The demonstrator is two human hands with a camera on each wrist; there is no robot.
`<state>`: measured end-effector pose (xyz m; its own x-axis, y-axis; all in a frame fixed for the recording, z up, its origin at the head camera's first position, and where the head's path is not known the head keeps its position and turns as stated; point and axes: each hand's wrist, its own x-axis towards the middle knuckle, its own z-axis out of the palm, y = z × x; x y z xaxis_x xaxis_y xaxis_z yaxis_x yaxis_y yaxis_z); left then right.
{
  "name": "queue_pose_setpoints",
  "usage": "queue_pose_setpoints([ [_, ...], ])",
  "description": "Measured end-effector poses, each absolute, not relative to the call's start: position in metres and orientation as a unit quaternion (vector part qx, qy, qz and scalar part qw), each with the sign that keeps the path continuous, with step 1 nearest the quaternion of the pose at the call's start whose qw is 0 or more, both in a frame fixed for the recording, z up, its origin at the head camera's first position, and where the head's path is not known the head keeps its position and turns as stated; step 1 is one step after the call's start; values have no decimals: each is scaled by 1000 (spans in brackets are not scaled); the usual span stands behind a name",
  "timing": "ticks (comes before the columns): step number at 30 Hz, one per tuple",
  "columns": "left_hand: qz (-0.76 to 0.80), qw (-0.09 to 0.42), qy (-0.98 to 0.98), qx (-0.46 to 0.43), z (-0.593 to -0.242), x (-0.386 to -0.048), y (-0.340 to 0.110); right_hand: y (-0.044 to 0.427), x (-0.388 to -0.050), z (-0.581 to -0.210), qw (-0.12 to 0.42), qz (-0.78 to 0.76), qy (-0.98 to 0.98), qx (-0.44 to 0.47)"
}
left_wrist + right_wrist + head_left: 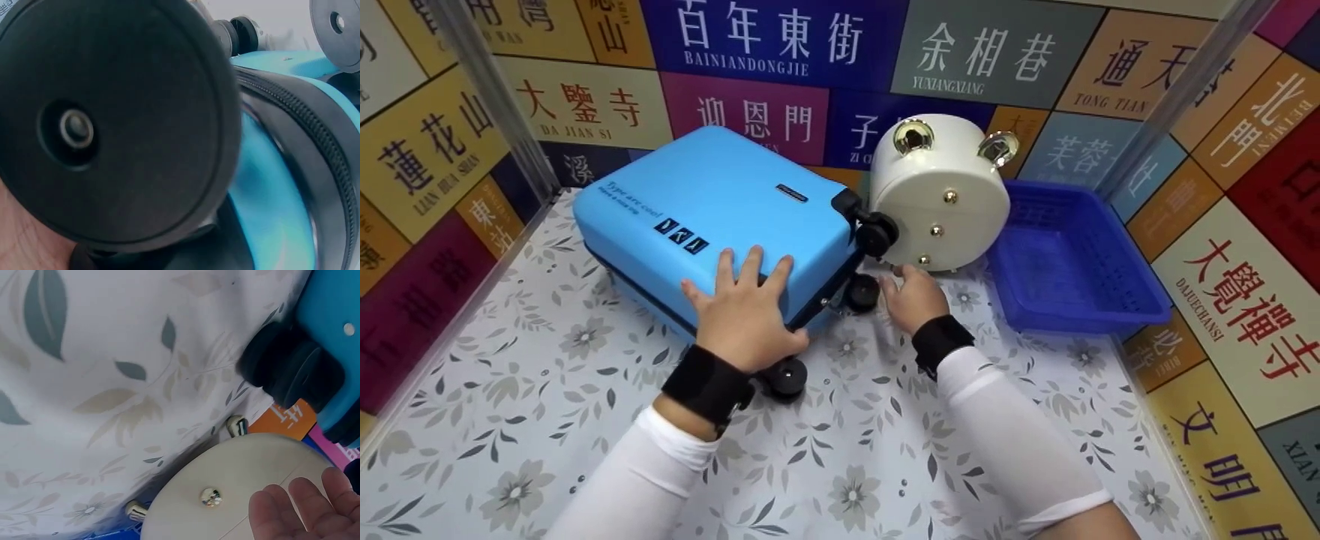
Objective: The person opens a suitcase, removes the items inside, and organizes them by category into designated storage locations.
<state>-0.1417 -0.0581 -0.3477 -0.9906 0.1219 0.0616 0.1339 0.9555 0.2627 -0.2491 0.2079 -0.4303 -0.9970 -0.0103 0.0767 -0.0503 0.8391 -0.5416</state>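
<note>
A light blue suitcase (727, 180) lies on its side with black wheels towards the person. My left hand (746, 319) rests spread on its near corner, fingers straight, just above a black wheel (789, 379). That wheel fills much of the left wrist view, beside the suitcase's zipper (304, 118). Close to the far wheels (862, 292), my right hand (916, 300) hovers with fingers loosely bent and holds nothing. Behind it stands a round white case (904, 199) with gold studs and ear-like gold parts. In the right wrist view, my fingers (309, 500) overlap this case.
To the right of the white case sits a blue plastic basket (1076, 324). A floral-patterned cloth (847, 465) covers the surface. Panels (780, 45) printed with Chinese place names enclose the back and both sides.
</note>
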Motion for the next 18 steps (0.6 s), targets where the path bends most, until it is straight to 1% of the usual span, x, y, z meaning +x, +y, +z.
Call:
queue_pose_setpoints([
  [7, -144, 13, -985, -95, -347, -137, -84, 218, -250, -433, 38, 273, -961, 6],
  [13, -163, 16, -978, -129, -348, -136, -115, 229, -252, -436, 41, 260, -965, 14],
  [18, -194, -14, -973, -124, -344, -134, -151, 235, -252, -436, 34, 246, -968, 22],
])
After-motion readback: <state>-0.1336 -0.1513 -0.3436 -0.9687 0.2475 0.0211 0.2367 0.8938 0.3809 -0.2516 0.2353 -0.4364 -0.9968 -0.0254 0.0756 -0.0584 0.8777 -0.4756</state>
